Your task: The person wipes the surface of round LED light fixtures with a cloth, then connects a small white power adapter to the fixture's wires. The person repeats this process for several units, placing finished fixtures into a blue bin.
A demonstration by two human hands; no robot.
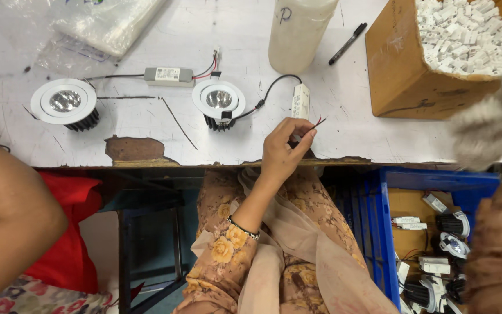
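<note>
- Thin red and black wire ends (pixel 318 122) of small white driver box (pixel 300 101): left hand (pixel 283 148) fingers pinch them.
- Step, prob.: readying leads; next needs a connector.
- Right hand (pixel 489 125): blurred, grip can't tell, nr cardboard box of white connectors (pixel 405 70).

Thin red and black wires (pixel 314 125) stick out from pinched fingertips at the table edge.

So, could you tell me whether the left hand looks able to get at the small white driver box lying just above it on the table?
Probably yes: the left hand pinches thin wires at the table edge, the white driver box lies just beyond its fingertips, and nothing stands between them.
</note>
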